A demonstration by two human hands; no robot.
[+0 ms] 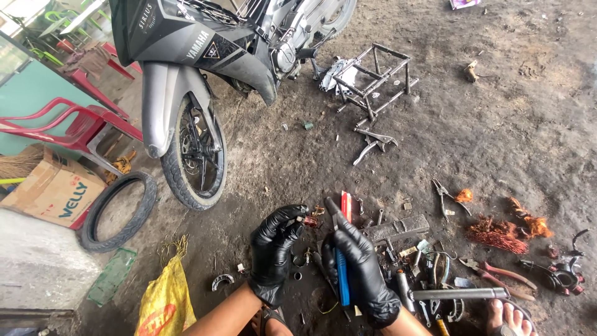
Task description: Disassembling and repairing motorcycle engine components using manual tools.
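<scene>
Both my hands wear black gloves, low in the middle of the head view. My left hand [275, 249] pinches a small reddish-brown metal part [310, 219] at its fingertips. My right hand [360, 264] grips blue-handled pliers [341, 270], whose dark jaws [333, 208] point up toward that part. The two hands are close together above the dirt floor. Small nuts and bits lie on the ground under them.
A grey motorcycle with its front wheel [194, 155] stands ahead left. A loose tyre [118, 210], cardboard box [53, 190], red chairs [68, 127] and yellow bag [165, 298] lie left. Metal frame [373, 78], locking pliers [373, 144], copper wire [497, 233] and several tools [457, 292] lie right.
</scene>
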